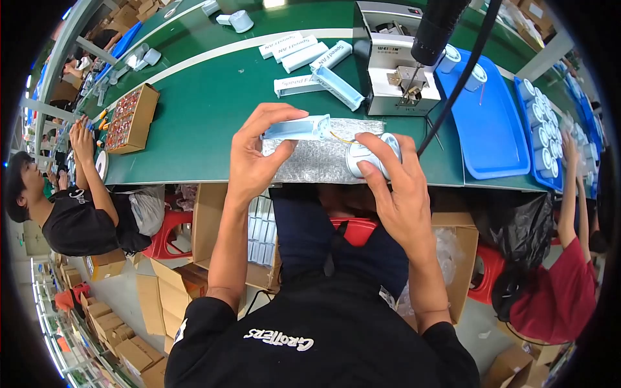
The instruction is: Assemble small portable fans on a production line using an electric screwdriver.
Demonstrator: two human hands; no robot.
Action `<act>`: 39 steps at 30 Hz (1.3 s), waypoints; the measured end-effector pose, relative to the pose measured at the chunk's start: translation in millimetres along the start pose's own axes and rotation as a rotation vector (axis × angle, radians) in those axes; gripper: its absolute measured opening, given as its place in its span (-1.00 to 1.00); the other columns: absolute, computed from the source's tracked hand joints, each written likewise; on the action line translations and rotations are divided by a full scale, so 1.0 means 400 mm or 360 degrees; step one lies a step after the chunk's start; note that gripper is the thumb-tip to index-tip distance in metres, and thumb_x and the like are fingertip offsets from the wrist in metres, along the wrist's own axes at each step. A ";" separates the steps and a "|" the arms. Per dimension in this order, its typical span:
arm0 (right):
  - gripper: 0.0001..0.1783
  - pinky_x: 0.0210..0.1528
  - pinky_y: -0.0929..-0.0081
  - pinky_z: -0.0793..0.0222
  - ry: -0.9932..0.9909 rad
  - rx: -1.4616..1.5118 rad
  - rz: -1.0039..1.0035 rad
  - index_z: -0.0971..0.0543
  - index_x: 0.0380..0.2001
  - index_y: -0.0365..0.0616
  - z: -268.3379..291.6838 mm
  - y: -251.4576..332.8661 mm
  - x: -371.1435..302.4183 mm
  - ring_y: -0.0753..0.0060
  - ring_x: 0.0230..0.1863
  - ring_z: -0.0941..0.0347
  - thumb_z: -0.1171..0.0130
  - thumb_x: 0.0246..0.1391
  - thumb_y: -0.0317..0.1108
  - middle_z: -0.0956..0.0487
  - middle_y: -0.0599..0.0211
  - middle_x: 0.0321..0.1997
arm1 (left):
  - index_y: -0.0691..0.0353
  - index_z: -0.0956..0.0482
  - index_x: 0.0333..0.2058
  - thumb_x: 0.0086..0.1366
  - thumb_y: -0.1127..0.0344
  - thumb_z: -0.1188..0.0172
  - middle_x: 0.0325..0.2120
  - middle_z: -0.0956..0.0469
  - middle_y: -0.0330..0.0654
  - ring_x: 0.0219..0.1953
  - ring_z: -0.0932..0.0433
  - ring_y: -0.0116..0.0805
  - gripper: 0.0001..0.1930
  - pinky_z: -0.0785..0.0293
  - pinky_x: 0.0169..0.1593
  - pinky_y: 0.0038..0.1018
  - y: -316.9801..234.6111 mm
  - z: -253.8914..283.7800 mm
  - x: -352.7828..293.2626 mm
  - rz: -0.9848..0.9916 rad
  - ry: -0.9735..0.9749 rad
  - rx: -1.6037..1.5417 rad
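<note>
My left hand [253, 150] grips a pale blue, trough-shaped plastic handle shell [292, 128] between thumb and fingers, its hollow side showing. Around a round, pale blue and white plastic housing [359, 161] close the thumb and fingers of my right hand [402, 187]. A thin yellow wire [341, 138] runs between the two parts. Both are over a silver foil mat [310, 163] at the near edge of the green bench [200, 116]. The far side of the housing is partly hidden by my fingers.
Several more handle shells [305, 57] lie beyond the mat. A bench machine [402, 84] stands behind my right hand, with a dark screwdriver-like tool [435, 32] and cable above. Right is a blue tray [491, 142]; left, a carton of small parts [132, 119]. Co-workers sit both sides.
</note>
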State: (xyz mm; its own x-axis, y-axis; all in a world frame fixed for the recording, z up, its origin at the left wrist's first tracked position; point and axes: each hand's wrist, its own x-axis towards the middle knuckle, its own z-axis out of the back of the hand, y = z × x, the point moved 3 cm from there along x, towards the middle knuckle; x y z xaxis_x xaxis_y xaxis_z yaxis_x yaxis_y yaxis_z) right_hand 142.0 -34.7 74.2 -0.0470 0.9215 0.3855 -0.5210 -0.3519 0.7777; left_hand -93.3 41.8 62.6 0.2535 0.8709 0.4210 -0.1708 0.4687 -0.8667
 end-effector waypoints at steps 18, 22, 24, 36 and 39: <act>-0.33 0.05 0.08 -0.53 -0.0136 0.0044 0.0141 -0.43 0.18 -0.28 -0.156 -0.080 0.029 -0.23 0.02 -0.54 -0.48 0.08 -0.27 -0.38 -0.04 0.18 | 0.33 -0.54 -0.26 -0.15 0.71 -0.11 -0.20 -0.50 -0.01 -0.12 -0.55 0.07 -0.62 -0.51 -0.07 -0.21 -0.184 -0.045 0.075 -0.0411 0.0349 0.1139; -0.30 0.26 0.10 -0.40 -0.0237 -0.0110 0.0188 -0.41 0.21 -0.32 -0.138 -0.086 0.014 -0.24 0.27 -0.39 -0.46 0.07 -0.30 -0.37 -0.08 0.25 | 0.30 -0.53 -0.25 -0.16 0.70 -0.16 -0.14 -0.49 -0.04 -0.10 -0.53 0.04 -0.60 -0.48 -0.05 -0.11 -0.186 -0.109 0.085 -0.0757 0.0607 0.1514; -0.32 0.28 0.11 -0.38 -0.0277 -0.0166 0.0283 -0.43 0.23 -0.31 -0.081 -0.039 0.046 -0.23 0.28 -0.39 -0.43 0.07 -0.34 -0.43 -0.12 0.23 | 0.30 -0.54 -0.20 -0.11 0.65 -0.21 -0.09 -0.50 -0.04 -0.03 -0.54 0.03 -0.60 -0.49 0.02 -0.15 -0.199 -0.124 0.106 -0.0970 0.0663 0.1514; -0.54 -0.22 0.40 -0.57 0.0072 0.0470 -0.0047 -0.59 -0.05 -0.34 -0.045 -0.103 0.167 0.35 -0.31 -0.62 -0.52 0.02 -0.37 -0.70 0.13 -0.21 | 0.27 -0.42 0.22 0.05 0.31 -0.58 0.11 -0.40 0.03 0.16 -0.47 -0.04 -0.24 -0.46 0.17 -0.26 0.019 -0.183 -0.024 0.0001 -0.0170 0.0443; -0.54 -0.13 0.38 -0.63 0.0068 0.0356 0.0093 -0.60 -0.02 -0.34 -0.026 -0.120 0.163 0.37 -0.19 -0.71 -0.50 0.04 -0.40 -0.74 0.15 -0.21 | 0.31 -0.46 0.22 0.12 0.39 -0.52 0.05 -0.53 -0.05 0.10 -0.55 -0.13 -0.33 -0.46 0.20 -0.28 0.037 -0.209 -0.024 0.0003 -0.0097 0.0317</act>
State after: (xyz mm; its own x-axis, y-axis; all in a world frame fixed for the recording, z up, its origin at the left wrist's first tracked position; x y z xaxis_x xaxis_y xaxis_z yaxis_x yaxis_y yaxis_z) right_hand 155.2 43.8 56.8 -0.1103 0.9029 0.4155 -0.3145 -0.4282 0.8472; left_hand -18.7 28.1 23.6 0.1959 0.8764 0.4400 -0.3576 0.4817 -0.8001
